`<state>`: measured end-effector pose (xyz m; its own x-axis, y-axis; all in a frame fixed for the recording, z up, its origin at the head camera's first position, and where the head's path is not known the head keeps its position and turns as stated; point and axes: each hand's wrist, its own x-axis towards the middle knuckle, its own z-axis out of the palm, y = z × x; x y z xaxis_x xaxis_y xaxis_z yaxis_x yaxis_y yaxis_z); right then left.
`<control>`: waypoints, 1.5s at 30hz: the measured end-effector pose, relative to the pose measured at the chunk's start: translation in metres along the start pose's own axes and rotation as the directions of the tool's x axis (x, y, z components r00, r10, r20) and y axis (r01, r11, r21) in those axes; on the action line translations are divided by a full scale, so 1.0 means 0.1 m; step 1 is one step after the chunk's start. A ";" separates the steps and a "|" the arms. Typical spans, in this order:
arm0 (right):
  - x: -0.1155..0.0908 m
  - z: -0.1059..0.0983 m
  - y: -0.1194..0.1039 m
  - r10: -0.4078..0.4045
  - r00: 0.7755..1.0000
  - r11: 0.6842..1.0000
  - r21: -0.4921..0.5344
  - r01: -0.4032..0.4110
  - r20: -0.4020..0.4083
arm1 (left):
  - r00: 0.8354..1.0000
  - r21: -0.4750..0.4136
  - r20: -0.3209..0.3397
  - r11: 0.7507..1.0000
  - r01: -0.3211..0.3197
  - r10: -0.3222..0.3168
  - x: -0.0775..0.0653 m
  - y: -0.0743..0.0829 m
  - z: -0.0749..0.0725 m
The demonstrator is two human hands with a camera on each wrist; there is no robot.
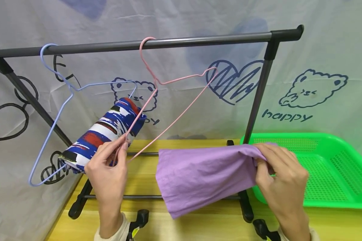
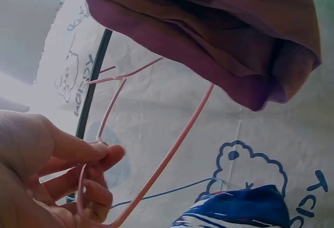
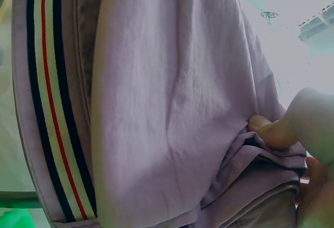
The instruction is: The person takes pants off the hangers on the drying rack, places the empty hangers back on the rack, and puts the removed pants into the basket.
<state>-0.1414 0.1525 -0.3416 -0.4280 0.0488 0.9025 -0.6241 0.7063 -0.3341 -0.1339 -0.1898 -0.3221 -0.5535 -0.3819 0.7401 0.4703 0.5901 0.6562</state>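
My left hand (image 1: pixel 108 174) pinches the lower left end of a pink wire hanger (image 1: pixel 181 79) between thumb and fingers. The hanger's hook stays over the rack's rail, and its frame is swung toward me. A folded purple garment (image 1: pixel 205 177) hangs sideways from my right hand (image 1: pixel 282 177), which grips its right end. In the right wrist view a navy, cream and red striped band (image 3: pixel 58 108) runs along the garment. Its open folds face the left wrist camera. The garment is apart from the hanger in the head view.
A black rack (image 1: pixel 211 41) stands on the yellow wooden surface (image 1: pixel 138 221). On its left, a blue hanger (image 1: pixel 108 82) bears a folded blue, white and red patterned cloth (image 1: pixel 105 130). At the right sits a green perforated basket (image 1: pixel 335 202). Behind hangs a printed curtain (image 1: pixel 181 20).
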 end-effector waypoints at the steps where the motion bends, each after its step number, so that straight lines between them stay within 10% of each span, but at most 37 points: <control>1: 0.00 0.01 0.00 0.000 1.000 1.000 0.001 0.000 0.003 | 1.000 0.024 0.010 1.000 0.002 -0.002 0.00 0.01 -0.01; 9: 0.02 0.02 0.01 0.006 1.000 1.000 0.003 -0.006 0.019 | 0.998 0.123 0.060 0.992 -0.012 0.005 0.00 0.08 -0.06; 16: 0.05 0.03 0.03 -0.001 0.999 1.000 0.007 0.001 0.047 | 0.987 0.065 -0.010 0.985 -0.162 0.163 0.01 0.31 0.00; 21: 0.02 0.03 0.02 -0.016 0.998 1.000 0.008 0.016 0.058 | 0.950 -0.061 0.120 0.958 -0.282 0.287 -0.03 0.39 0.07; 26: 0.00 0.03 0.00 -0.029 0.997 1.000 0.007 0.029 0.068 | 0.861 -0.184 0.375 0.938 -0.293 0.343 -0.08 0.31 0.15; 36: -0.02 0.07 -0.07 -0.089 0.993 0.996 0.033 0.086 0.079 | 0.593 -0.067 0.779 0.967 -0.247 0.206 -0.22 0.16 0.27; 40: -0.03 0.09 -0.10 -0.110 0.990 0.993 0.043 0.106 0.084 | 0.519 -0.023 0.839 0.964 -0.265 0.162 -0.26 0.13 0.29; 45: -0.04 0.12 -0.12 -0.123 0.987 0.992 0.045 0.119 0.106 | 0.471 -0.014 0.870 0.962 -0.271 0.146 -0.29 0.11 0.35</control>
<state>-0.1395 0.1356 -0.3447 -0.4142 -0.1136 0.9030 -0.6994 0.6747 -0.2359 -0.1368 -0.1472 -0.3416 -0.7902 0.5250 0.3160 0.6125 0.6614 0.4328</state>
